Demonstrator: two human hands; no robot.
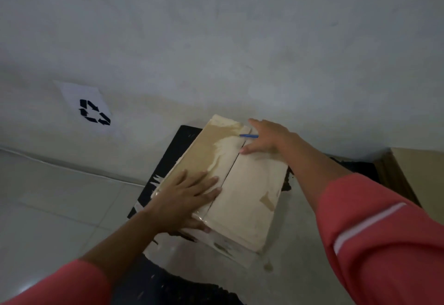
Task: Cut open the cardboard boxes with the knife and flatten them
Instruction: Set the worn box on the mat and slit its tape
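While both pink sleeves (384, 244) reach in from the near edge, the left hand (189, 196) is the closer one. It lies flat, fingers straight and spread, and presses on the left flap of the cardboard box (247, 196) near its near end, with the fingertips just short of the seam (228, 172). The box rests on a black mat (177, 150) directly in front of the person. Its long axis runs away from the body and leans slightly right, and the seam between the two top flaps follows that line as a dark gap, so it looks already parted along much of its length. Glossy tape shows on the left flap and at the near corner. The right hand (266, 138) sits on the right flap at the far end, thumb and forefinger spread. A blue knife (247, 135) pokes out from under it towards the seam, and I cannot tell whether the fingers grip the knife or only pin it down. Any further cut would likely run along the seam towards the left hand, so that hand is the one at risk. Off to the right stands another box (415, 177). Beyond is the wall, with a recycling sign (92, 110) on the left.
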